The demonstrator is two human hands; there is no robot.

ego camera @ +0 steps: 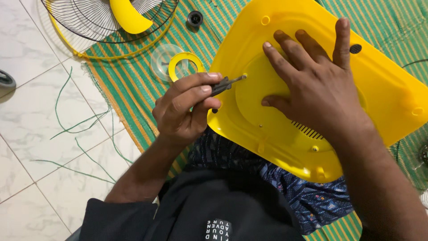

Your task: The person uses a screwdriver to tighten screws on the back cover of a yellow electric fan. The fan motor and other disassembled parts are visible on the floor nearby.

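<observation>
Square yellow plastic fan base (383, 85), underside up, tilted across the lap over a green striped mat, round raised centre with a vent slot, small dark screwdriver (225, 85), its metal tip seemingly set in a screw hole near the centre's left edge

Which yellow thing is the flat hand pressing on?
The right hand lies flat on the big yellow plastic fan base on the lap. The yellow ring and yellow fan blade lie untouched.
</observation>
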